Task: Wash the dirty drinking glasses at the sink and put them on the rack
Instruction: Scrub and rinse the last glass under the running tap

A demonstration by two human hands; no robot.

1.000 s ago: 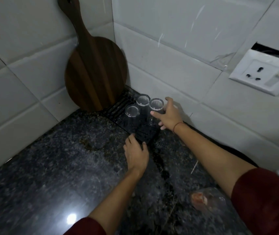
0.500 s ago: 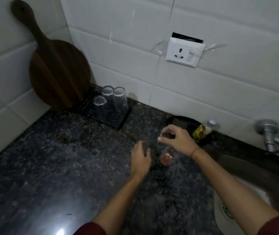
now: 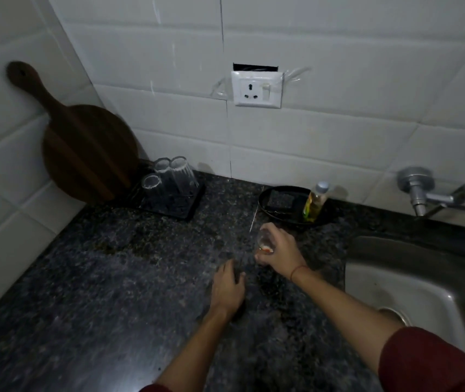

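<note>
The fingers of the right hand are curled over the dirty glass and clamped on its wall from above, just left of the sink. Reddish dregs show low in the glass. I cannot tell whether its base is clear of the counter. The left hand, a little farther left of the sink, rests on the stone with fingers loosely bent and nothing in them.

The step in hand looks to be carrying this glass to the basin. To do it well, grip firmly round the wall, hold the glass mouth-up until it is over the sink, and lift it over the sink's edge rather than slide it across. The tap stands behind the sink, and the sponge lies behind and left of it. The rack, well left of the sink, holds three upturned glasses.
</note>
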